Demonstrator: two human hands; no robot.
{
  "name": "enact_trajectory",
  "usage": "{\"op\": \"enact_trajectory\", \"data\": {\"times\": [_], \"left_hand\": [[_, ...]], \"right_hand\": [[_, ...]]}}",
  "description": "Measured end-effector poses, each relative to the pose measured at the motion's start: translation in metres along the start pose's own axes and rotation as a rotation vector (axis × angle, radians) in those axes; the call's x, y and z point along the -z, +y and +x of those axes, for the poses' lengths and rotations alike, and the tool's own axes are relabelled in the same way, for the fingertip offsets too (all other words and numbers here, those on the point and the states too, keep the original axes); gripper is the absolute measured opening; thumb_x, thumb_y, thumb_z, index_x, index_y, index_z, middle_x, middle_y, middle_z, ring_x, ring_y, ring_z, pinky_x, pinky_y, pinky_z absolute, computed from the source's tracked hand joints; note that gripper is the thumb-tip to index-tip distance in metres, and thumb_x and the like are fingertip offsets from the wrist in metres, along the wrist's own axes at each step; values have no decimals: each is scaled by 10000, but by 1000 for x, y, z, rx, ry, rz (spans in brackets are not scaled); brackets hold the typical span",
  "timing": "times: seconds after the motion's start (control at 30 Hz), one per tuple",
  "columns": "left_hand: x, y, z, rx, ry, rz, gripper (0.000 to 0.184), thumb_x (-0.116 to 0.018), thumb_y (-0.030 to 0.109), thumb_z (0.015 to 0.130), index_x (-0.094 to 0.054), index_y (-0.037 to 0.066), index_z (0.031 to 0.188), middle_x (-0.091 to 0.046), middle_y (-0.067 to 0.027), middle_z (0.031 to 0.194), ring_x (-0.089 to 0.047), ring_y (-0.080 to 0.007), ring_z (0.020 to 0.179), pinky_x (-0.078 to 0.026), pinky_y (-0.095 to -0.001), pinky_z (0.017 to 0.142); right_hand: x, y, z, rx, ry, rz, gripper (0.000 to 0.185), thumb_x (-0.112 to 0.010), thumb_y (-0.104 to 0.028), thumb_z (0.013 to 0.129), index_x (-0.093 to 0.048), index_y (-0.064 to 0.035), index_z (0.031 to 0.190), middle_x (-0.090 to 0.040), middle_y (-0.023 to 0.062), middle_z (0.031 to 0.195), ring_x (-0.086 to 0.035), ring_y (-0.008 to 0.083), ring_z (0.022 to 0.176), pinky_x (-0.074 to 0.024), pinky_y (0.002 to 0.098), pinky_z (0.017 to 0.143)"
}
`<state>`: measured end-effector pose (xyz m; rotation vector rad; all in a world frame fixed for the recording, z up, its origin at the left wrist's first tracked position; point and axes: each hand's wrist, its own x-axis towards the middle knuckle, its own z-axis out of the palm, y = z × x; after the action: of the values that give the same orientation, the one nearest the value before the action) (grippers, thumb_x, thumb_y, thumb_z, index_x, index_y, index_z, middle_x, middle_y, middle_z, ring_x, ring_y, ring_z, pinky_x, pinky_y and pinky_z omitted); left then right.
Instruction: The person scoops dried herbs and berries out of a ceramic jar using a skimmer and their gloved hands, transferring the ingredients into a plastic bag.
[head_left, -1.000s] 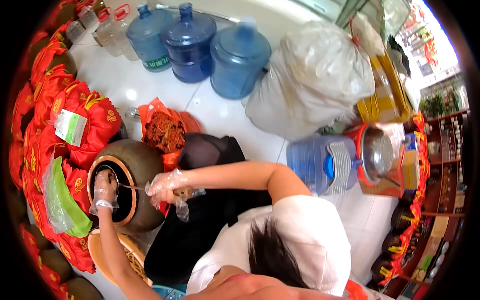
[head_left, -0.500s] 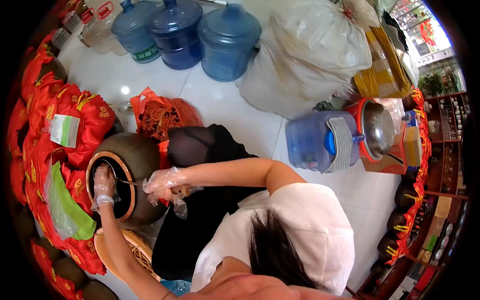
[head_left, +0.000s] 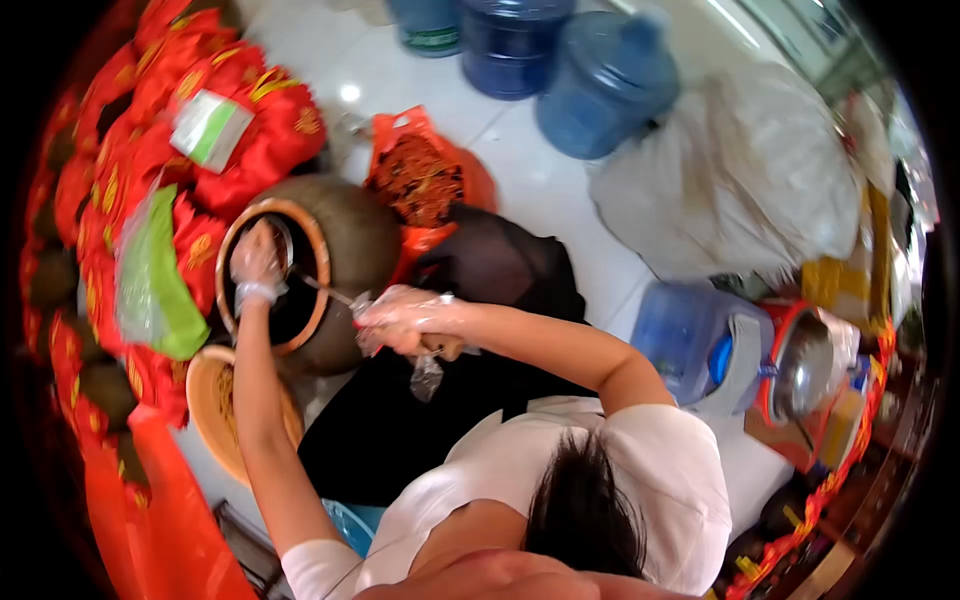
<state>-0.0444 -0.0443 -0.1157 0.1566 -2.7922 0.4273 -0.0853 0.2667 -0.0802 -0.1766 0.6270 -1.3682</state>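
Note:
A large brown clay jar lies tipped, its wide mouth facing left. My left hand, in a clear plastic glove, reaches into that mouth beside the rounded metal end of a ladle. Its fingertips are blurred against the dark inside, so I cannot tell whether they grip anything. My right hand, also in a clear glove, is closed around the ladle. The ladle's thin metal shaft runs into the jar, and its wooden handle end pokes out behind the hand. What the jar contains is hidden in shadow.
Beside the jar sit a red bag of dark red dried stuff and an orange-tan basin. Red-cloth-covered jars crowd the left. Blue water jugs, a white sack and a metal bowl stand beyond.
The head view has turned and shifted, so the jar and bag appear farther right and more of the basin shows. Both hands keep their places at the jar and the ladle.

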Motion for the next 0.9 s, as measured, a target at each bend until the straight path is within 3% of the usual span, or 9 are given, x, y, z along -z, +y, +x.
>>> {"op": "enact_trajectory", "data": {"times": [0.03, 0.07, 0.13, 0.17, 0.43, 0.5, 0.73, 0.83, 0.9], "left_hand": [[1, 1, 0, 7, 15, -2, 89, -451, 102, 817, -535, 77, 809, -570, -131, 668, -580, -285, 598, -464, -386, 513], [3, 1, 1, 11, 13, -7, 87, -448, 98, 814, -531, 74, 800, -573, -129, 664, -580, -284, 593, -463, -384, 507], [12, 6, 5, 99, -56, -40, 79, -450, 88, 804, -523, 71, 780, -579, -128, 656, -584, -280, 592, -463, -383, 501], [12, 7, 5, 180, -113, -76, 73, -453, 83, 796, -520, 71, 770, -581, -129, 652, -589, -277, 596, -464, -384, 500], [20, 15, 9, 563, -89, -481, 386, -350, 320, 889, -584, 54, 737, -592, -201, 768, -563, -370, 716, -430, -447, 636], [23, 16, 9, 540, -86, -433, 302, -368, 244, 882, -575, 46, 783, -587, -203, 745, -576, -350, 703, -448, -423, 606], [7, 11, 6, 480, -29, -370, 361, -358, 293, 879, -600, 38, 799, -605, -186, 801, -565, -368, 774, -436, -445, 693], [30, 14, 18, 448, -319, -332, 327, -364, 267, 876, -599, 42, 839, -605, -182, 857, -567, -352, 812, -442, -430, 717], [33, 5, 11, 263, -308, -289, 248, -407, 213, 851, -590, 53, 902, -598, -175, 917, -566, -340, 845, -448, -414, 727]], "right_hand": [[16, 10, 11, -50, -112, 100, 321, -581, -293, 843, -559, 27, 844, -473, 34, 568, -436, 68, 434, -275, 194, 326], [17, 14, 15, 514, -213, -299, 315, -576, -295, 846, -558, 20, 847, -458, 24, 543, -426, 69, 413, -272, 195, 321], [10, 6, 6, 479, -209, -193, 229, -567, -248, 852, -521, -38, 772, -427, -4, 528, -394, 56, 393, -265, 192, 327], [-3, -11, -7, -173, -85, 219, 209, -563, -198, 854, -483, -89, 694, -411, -22, 538, -372, 44, 395, -261, 188, 337], [-17, -15, -7, -169, 218, -60, 224, -575, -235, 836, -506, -73, 698, -405, -24, 483, -366, 56, 349, -266, 207, 312], [-15, -14, -6, -164, 201, -40, 227, -575, -238, 835, -503, -77, 691, -406, -22, 482, -366, 59, 346, -266, 207, 310], [-25, -24, -13, -215, 162, 78, 223, -565, -210, 843, -472, -91, 680, -383, -22, 486, -346, 53, 352, -258, 189, 313], [-22, -21, -15, -185, 144, 87, 216, -558, -210, 852, -470, -90, 695, -386, -21, 501, -344, 49, 359, -259, 182, 320], [-22, -20, -13, -169, 131, 76, 213, -548, -213, 859, -469, -88, 706, -389, -22, 508, -343, 48, 358, -254, 181, 316]]}}
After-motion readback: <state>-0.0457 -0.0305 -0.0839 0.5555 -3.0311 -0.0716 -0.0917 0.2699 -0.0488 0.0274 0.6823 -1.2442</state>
